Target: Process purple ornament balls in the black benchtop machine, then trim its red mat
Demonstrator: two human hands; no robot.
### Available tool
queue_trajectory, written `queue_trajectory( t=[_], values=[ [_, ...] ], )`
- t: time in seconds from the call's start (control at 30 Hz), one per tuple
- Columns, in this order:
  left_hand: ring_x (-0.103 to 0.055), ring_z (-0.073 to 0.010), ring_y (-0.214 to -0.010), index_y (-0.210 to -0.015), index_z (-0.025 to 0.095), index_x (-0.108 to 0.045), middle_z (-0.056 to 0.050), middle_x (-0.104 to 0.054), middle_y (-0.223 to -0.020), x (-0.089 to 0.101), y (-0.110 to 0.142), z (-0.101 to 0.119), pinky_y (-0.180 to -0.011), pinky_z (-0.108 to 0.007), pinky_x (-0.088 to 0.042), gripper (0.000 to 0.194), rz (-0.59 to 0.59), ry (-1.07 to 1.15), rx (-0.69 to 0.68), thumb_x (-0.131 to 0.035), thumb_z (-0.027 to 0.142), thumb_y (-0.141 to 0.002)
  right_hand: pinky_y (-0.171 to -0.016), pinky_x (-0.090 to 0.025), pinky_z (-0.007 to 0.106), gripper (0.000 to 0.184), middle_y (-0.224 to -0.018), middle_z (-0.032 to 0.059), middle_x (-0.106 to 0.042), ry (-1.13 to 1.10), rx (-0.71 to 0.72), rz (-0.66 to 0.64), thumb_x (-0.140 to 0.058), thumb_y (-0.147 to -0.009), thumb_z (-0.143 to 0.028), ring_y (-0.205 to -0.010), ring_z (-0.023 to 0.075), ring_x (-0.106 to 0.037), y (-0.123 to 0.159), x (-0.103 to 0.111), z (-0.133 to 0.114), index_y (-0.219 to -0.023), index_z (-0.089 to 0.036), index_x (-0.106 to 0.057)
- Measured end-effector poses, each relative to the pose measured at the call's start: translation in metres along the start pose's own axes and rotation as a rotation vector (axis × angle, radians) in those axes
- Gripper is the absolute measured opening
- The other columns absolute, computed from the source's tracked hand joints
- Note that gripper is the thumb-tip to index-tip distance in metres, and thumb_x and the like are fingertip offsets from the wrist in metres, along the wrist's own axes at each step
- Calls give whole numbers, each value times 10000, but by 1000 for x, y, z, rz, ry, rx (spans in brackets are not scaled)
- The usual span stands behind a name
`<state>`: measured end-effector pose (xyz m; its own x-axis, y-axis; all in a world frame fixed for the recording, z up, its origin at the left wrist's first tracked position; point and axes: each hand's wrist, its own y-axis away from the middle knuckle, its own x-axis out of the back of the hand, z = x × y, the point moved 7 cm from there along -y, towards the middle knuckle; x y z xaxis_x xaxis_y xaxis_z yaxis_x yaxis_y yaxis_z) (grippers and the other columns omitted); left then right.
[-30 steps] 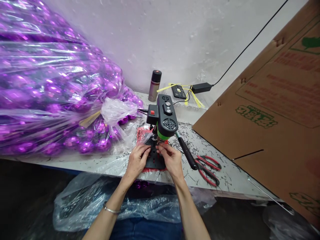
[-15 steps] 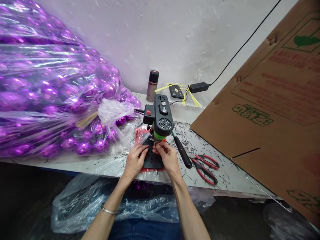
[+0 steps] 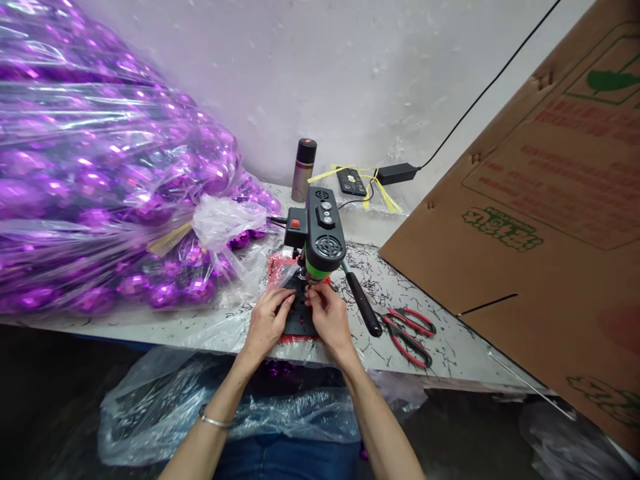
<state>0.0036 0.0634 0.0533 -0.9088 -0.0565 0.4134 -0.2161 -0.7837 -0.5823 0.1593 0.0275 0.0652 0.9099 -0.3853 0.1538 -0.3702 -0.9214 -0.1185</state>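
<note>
A small black bench drill press with a green ring stands on the table, its black-gripped lever slanting down to the right. My right hand is just below the drill head, thumb and fingertips pinched together; whatever is between them is too small to name. Across the machine's black base plate, my left hand rests at the left edge, fingers bent and close together near the drill's column. What its fingertips hold, if anything, is hidden. Red wrapping shows under the base.
Clear bags of shiny purple balls fill the left. Red-handled pliers lie right of the lever among black scraps. A spray can, a phone-like black item and a power adapter sit behind. A large cardboard box leans at right.
My right hand has shifted slightly left and turned inward under the drill head. My left hand stays nearly in place. The view has moved a little.
</note>
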Motion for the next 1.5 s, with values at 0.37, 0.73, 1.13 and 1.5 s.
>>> queue_trajectory(
  t=[0.37, 0.73, 1.13, 1.5],
  values=[
    [-704, -182, -742, -739, 208, -728, -28, -744, -762, 6, 0, 6, -758, -318, -555, 276, -15, 81, 46, -650, 385, -935, -858, -557, 398, 375, -1090, 121, -726, 1243, 250, 48, -426, -965, -285, -995, 271, -679, 27, 164, 4, -1233, -208, -678],
    [-704, -218, -955, -972, 209, -750, -66, -752, -993, 2, 6, -1, -861, -361, -567, 191, 25, 9, 60, -579, 295, -975, -989, -565, 429, 668, -1365, 118, -625, 1342, 338, -269, -438, -832, -124, -1228, 271, -619, 38, 189, 43, -1486, -248, -484],
    [-661, -271, -1158, -1117, 203, -726, -125, -692, -1233, 0, 15, -3, -979, -479, -580, 216, -164, -40, -83, -567, 263, -982, -974, -547, 491, 580, -1325, 157, -637, 1386, 211, -246, -516, -876, -420, -1215, 337, -626, 24, 199, 48, -1425, -235, -551],
    [-657, -280, -1201, -1160, 186, -706, -149, -677, -1282, 3, 23, 2, -992, -485, -586, 262, -147, -42, -85, -524, 310, -1017, -841, -609, 353, 504, -1159, 106, -731, 1272, 234, -270, -482, -832, -280, -981, 244, -739, 29, 215, 32, -1318, -234, -607]
  ],
)
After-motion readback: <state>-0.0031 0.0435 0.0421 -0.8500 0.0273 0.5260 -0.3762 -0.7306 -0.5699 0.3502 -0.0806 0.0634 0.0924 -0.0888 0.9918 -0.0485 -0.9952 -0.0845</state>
